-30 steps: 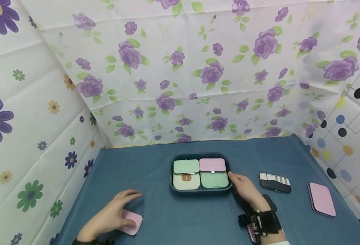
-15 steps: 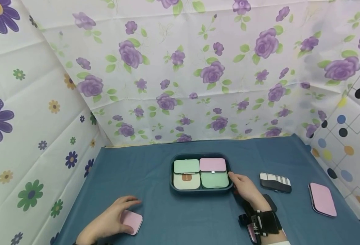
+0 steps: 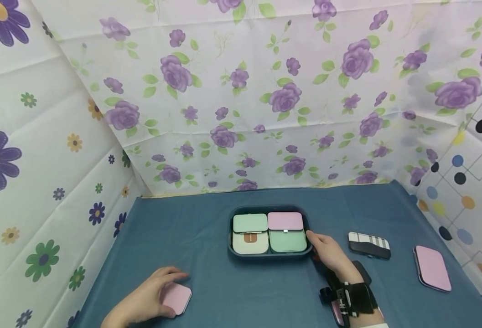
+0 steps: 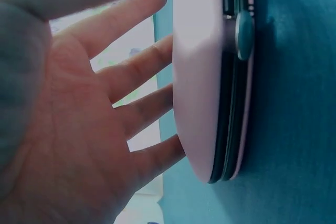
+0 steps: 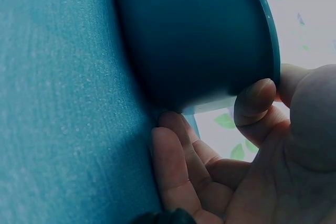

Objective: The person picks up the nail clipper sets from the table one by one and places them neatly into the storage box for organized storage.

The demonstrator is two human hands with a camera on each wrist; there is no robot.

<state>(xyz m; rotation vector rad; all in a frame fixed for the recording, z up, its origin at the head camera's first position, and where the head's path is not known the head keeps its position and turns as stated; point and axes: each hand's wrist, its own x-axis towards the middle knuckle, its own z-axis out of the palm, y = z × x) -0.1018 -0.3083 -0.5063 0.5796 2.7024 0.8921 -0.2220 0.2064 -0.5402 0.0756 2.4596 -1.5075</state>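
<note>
Head view: the pink case (image 3: 177, 297) is seen lying on the tabletop (image 3: 212, 296) at the near left, well apart from the tray (image 3: 241, 258). It is straddled by the left hand (image 3: 144, 298), the thumb placed at its near edge and the index finger arched past its far side. The tray is held at its right end by the right hand (image 3: 330, 255); inside, a mint case (image 3: 250, 223), a rose case (image 3: 285, 221), a cream case (image 3: 241, 246) and a green case (image 3: 288, 241) are packed in two rows. Left wrist view: the fingers are spread and fairly straight, three tips being hidden behind the case; whether it is touched there cannot be told. A clasp (image 4: 244, 35) is shown at its seam. Right wrist view: the tray's end is pinched, thumb at the rim, fingertips placed low beside the tabletop. For the pick-up judged to be in hand, opposite edges are best gripped evenly, with the clasp left unpressed, and the tray should be steadied lightly.
</note>
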